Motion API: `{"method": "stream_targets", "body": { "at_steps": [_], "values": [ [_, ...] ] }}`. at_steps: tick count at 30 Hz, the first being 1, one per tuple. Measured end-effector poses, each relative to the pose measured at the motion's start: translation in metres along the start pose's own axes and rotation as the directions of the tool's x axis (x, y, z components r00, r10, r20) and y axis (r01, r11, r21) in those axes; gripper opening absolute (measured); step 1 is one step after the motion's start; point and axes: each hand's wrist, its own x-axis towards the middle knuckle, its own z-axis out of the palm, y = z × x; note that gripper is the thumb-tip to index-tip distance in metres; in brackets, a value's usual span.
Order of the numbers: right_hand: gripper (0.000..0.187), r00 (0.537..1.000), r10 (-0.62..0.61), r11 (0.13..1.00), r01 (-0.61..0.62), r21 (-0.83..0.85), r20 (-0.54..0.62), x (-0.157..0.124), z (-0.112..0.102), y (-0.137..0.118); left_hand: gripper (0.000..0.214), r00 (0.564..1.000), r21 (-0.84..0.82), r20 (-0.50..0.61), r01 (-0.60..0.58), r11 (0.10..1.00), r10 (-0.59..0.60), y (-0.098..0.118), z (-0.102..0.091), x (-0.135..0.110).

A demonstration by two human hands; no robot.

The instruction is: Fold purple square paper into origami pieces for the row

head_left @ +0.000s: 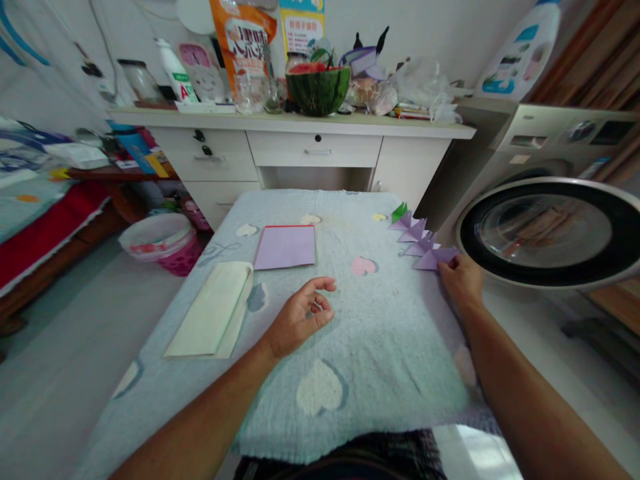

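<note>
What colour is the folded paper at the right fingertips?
Folded paper: purple, seen in head view.

Purple folded-paper pieces [423, 246] in slanting row; green one [400, 213] farthest.

My work surface is a pale blue, heart-patterned cloth [385, 347]. Directly on it: on my left, a pale folded sheet [205, 313]; just beyond, a purple-topped paper stack [286, 248]; on my right, a row of folded purple pieces [414, 231], with a green piece [399, 212] at the far end.
</note>
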Motion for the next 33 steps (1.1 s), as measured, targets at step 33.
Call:
{"method": "stream_targets", "body": {
  "at_steps": [33],
  "values": [
    [0.024, 0.986, 0.037, 0.989, -0.013, -0.145, 0.163, 0.006, 0.004, -0.004, 0.049, 0.998, -0.005, 0.056, -0.008, 1.0, 0.008, 0.0, -0.001, -0.003]
  ]
}}
